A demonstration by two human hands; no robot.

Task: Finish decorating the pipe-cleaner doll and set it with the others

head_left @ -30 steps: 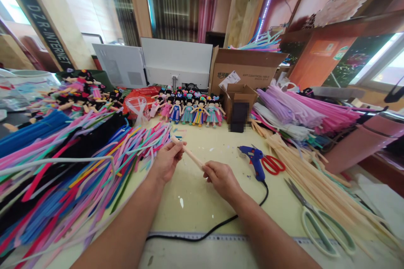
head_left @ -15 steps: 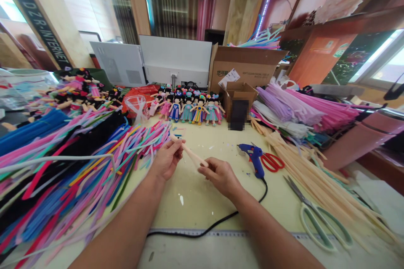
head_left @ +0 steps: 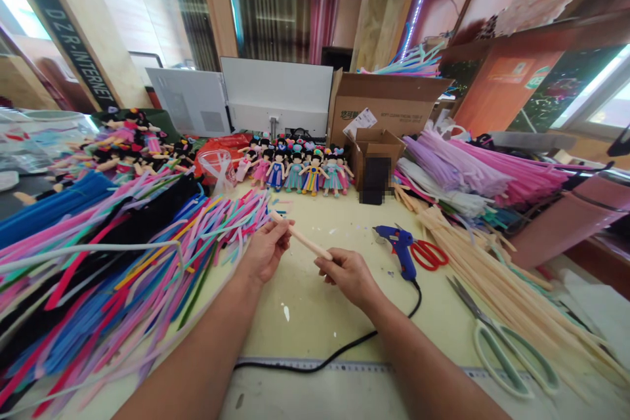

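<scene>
Between my two hands, above the pale yellow table, stretches a short length of cream pipe cleaner (head_left: 309, 242). My left hand (head_left: 268, 248) pinches it near its far end, and a bit sticks out past the fingertips. The near end sits in the pinch of my right hand (head_left: 348, 275). It looks like strands lying side by side, though I cannot tell how many. To the right of my right hand lie a blue glue gun (head_left: 401, 248) with a black cord and red-handled scissors (head_left: 429, 254).
Large scissors (head_left: 502, 341) lie at the right, beside a bundle of cream pipe cleaners (head_left: 472, 262). Coloured pipe cleaners (head_left: 147, 275) cover the left side. Small dolls (head_left: 295, 170) stand at the back, near a cardboard box (head_left: 384, 105). A ruler (head_left: 344, 366) runs along the front.
The strands of cream pipe cleaner, slightly parted near my right hand before, now lie together and straighter. The view has shifted a little; both hands keep their pinch.
</scene>
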